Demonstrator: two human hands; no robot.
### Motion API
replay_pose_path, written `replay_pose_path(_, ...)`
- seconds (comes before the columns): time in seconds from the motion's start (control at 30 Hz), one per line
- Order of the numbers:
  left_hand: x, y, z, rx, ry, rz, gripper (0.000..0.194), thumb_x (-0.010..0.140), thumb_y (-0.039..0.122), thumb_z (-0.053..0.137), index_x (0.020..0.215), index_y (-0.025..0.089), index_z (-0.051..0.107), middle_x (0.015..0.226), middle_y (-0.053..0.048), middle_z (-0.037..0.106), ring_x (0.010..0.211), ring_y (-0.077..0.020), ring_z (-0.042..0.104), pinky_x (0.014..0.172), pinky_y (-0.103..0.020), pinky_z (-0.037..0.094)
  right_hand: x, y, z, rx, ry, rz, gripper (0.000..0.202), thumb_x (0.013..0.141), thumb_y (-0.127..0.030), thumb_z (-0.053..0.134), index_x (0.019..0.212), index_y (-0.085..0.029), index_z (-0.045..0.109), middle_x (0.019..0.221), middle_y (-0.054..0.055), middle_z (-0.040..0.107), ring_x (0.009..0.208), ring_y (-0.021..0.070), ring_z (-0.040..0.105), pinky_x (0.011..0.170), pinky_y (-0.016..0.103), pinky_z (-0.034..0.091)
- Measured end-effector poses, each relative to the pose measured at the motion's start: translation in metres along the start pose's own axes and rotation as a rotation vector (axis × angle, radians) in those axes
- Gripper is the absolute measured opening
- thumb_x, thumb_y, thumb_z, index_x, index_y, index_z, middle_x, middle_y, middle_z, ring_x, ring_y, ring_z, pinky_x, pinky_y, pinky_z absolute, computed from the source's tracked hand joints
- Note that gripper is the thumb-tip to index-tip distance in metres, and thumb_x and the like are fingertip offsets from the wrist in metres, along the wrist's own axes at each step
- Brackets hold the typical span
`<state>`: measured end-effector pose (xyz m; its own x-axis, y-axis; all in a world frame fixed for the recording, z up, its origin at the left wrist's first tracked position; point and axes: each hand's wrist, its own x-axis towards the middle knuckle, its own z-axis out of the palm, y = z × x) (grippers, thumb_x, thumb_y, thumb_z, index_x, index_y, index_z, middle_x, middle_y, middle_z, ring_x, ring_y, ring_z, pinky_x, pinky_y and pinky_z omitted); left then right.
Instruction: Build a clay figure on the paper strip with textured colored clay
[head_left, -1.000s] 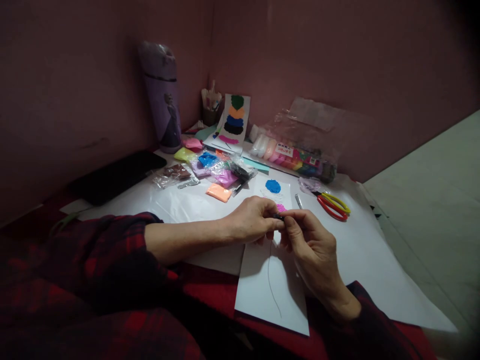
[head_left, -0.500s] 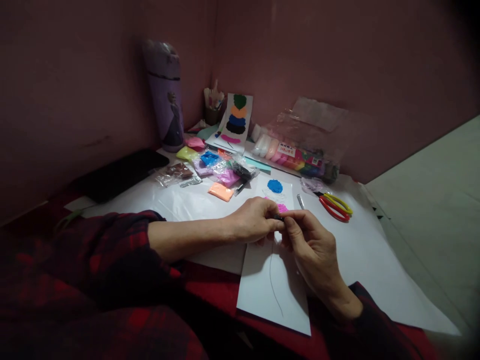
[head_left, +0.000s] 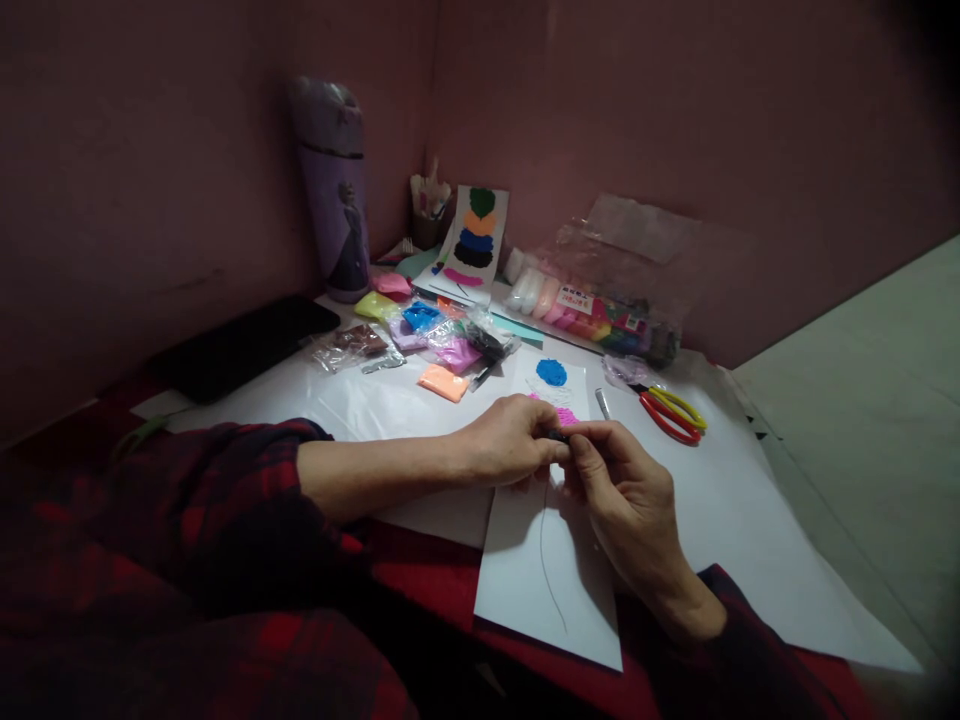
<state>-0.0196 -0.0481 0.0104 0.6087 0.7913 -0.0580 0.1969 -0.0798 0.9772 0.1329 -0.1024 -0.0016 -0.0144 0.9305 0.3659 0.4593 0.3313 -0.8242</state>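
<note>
Both hands meet over a white card (head_left: pixel 547 590) that bears a blue round patch (head_left: pixel 551 372), a pink patch (head_left: pixel 564 414) and a thin curved line. My left hand (head_left: pixel 514 440) pinches a small piece of black clay (head_left: pixel 556 435) between thumb and fingers. From the other side, my right hand (head_left: pixel 622 490) holds the same dark piece with its thumb and forefinger. Fingers cover most of it. The card's middle lies hidden under the hands.
Clay packets, among them an orange one (head_left: pixel 442 382), lie behind my left forearm. Red-and-yellow-handled pliers (head_left: pixel 673 415) rest at the right. Farther back are a purple bottle (head_left: pixel 335 200), a painted card (head_left: pixel 476 235) and a bag of colored clay (head_left: pixel 577 305).
</note>
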Motion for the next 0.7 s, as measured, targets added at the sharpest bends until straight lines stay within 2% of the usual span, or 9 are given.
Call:
replay_pose_path(0.5,-0.001,0.0,-0.0009,0.101,0.005,-0.008,0.013,0.076,0.027,0.056,0.071,0.017,0.049,0.054,0.002,0.058,0.04,-0.0095,0.053,0.037,-0.017,0.037,-0.0001,0.0021,-0.0004,-0.028,-0.035,-0.013,0.01,0.09,-0.028,0.055,0.093,-0.022,0.062,0.065,-0.002,0.059,0.051,0.0115,0.052,0.048,0.025,0.044)
replay_pose_path(0.7,-0.0034,0.0019,-0.0009,0.058,0.014,-0.014,0.011,0.076,0.025,0.056,0.072,0.017,0.051,0.055,0.002,0.058,0.039,-0.0091,0.053,0.037,-0.017,0.038,0.0002,0.0017,-0.0002,-0.036,-0.021,-0.021,0.01,0.09,-0.029,0.055,0.092,-0.022,0.062,0.063,-0.003,0.057,0.052,0.012,0.052,0.048,0.025,0.043)
